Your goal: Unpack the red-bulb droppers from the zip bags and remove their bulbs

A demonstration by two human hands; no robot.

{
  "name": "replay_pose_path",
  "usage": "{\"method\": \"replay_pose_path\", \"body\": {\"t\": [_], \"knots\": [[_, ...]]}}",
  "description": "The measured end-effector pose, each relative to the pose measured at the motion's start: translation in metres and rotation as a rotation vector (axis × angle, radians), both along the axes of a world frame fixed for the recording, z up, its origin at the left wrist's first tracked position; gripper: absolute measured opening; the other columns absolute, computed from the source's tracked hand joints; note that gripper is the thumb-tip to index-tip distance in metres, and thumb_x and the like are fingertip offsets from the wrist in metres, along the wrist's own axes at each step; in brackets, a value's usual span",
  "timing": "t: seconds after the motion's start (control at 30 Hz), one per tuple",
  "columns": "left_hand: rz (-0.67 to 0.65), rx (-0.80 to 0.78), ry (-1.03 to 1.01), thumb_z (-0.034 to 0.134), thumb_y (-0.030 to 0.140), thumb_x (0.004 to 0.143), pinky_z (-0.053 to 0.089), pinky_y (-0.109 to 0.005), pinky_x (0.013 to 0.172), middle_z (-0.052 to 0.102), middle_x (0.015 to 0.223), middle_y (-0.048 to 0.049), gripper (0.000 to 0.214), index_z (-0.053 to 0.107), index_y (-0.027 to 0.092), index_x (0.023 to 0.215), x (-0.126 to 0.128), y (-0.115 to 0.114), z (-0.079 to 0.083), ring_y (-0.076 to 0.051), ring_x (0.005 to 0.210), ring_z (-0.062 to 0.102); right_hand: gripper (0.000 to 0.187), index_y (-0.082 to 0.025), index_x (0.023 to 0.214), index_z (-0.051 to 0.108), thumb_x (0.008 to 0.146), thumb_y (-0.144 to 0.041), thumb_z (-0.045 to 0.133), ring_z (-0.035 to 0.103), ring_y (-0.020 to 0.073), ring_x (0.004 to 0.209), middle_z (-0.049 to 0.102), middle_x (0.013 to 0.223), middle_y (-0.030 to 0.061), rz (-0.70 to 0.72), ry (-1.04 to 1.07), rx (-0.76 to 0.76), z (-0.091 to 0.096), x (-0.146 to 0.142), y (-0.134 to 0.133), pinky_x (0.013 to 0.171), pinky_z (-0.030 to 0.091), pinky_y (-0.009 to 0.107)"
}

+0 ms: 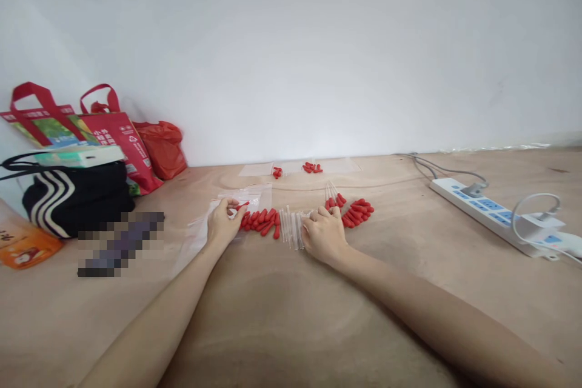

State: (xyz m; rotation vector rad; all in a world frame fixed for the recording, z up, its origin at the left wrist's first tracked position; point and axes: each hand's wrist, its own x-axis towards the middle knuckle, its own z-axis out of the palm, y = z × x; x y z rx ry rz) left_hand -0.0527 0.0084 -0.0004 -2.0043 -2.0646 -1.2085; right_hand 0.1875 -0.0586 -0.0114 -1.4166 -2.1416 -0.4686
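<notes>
A red rubber dropper bulb (pixel 243 205) is pinched between the thumb and fingers of my left hand (pixel 224 221). Just right of that hand lies a pile of red rubber bulbs (pixel 261 221) on the table. Clear thin dropper tubes (pixel 291 227) lie side by side in a row beside the pile. My right hand (pixel 326 233) is closed at the right end of this row, with its fingertips on a tube and partly hidden. Beyond it, several droppers with red bulbs (pixel 357 213) lie in a fan, their clear tubes (pixel 331 188) pointing away.
Clear plastic bags (pixel 195 236) lie under and beside my left hand. Farther back are bagged red-bulb droppers (pixel 311 167). A white power strip (pixel 491 212) with cables is at right. Red shopping bags (pixel 118 139), a black bag (pixel 82 197) and an orange pouch (pixel 30 248) stand at left.
</notes>
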Motion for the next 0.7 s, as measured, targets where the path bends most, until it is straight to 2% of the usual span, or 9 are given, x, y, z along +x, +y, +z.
{"method": "replay_pose_path", "body": {"t": [0.1,0.23,0.33,0.47,0.57,0.7], "knots": [[0.004,-0.02,0.119,0.053,0.041,0.068,0.04,-0.027,0.061,0.063,0.076,-0.0003,0.021,0.052,0.021,0.075,0.008,-0.006,0.003,-0.017,0.068,0.056,0.024,-0.017,0.065,0.06,0.079,-0.03,0.046,0.047,0.0193,0.073,0.061,0.068,0.0071,-0.004,-0.009,-0.021,0.0,-0.002,-0.003,0.067,0.021,0.036],[-0.008,-0.042,0.158,0.051,0.042,0.071,0.038,-0.028,0.065,0.065,0.075,0.0004,0.021,0.055,0.021,0.073,0.01,-0.01,0.004,-0.018,0.069,0.056,0.037,-0.016,0.069,0.063,0.08,-0.046,0.044,0.047,0.0203,0.075,0.061,0.067,0.008,-0.008,0.003,-0.014,0.001,-0.002,-0.005,0.069,0.021,0.036],[0.005,0.042,0.163,0.049,0.041,0.073,0.038,-0.029,0.067,0.065,0.075,-0.0003,0.022,0.057,0.021,0.073,0.008,-0.011,0.005,-0.018,0.07,0.056,0.037,-0.017,0.068,0.063,0.08,-0.046,0.043,0.046,0.0183,0.072,0.06,0.065,0.0064,-0.013,0.044,0.02,0.001,0.007,-0.007,0.069,0.021,0.035],[-0.009,0.19,0.238,0.047,0.038,0.075,0.037,-0.032,0.075,0.064,0.079,-0.0024,0.022,0.059,0.019,0.073,0.016,-0.016,0.014,-0.02,0.078,0.054,0.029,-0.019,0.071,0.065,0.08,-0.039,0.046,0.046,0.0153,0.068,0.059,0.062,0.003,0.004,0.118,0.102,-0.003,0.04,-0.015,0.07,0.021,0.034],[-0.139,0.147,0.316,0.047,0.035,0.076,0.035,-0.035,0.081,0.063,0.084,-0.002,0.02,0.061,0.021,0.072,0.041,-0.021,0.024,-0.022,0.088,0.052,0.024,-0.02,0.07,0.066,0.08,-0.033,0.047,0.046,0.0138,0.065,0.058,0.059,0.0014,0.005,0.146,0.159,-0.008,0.072,-0.023,0.07,0.022,0.032],[-0.327,-0.127,0.406,0.05,0.036,0.073,0.033,-0.039,0.085,0.061,0.093,-0.0029,0.019,0.064,0.023,0.072,0.097,-0.016,0.036,-0.023,0.097,0.049,0.024,-0.022,0.069,0.066,0.081,-0.028,0.046,0.044,0.0114,0.057,0.056,0.054,-0.0001,-0.009,0.182,0.199,-0.011,0.106,-0.029,0.068,0.023,0.03]]}}
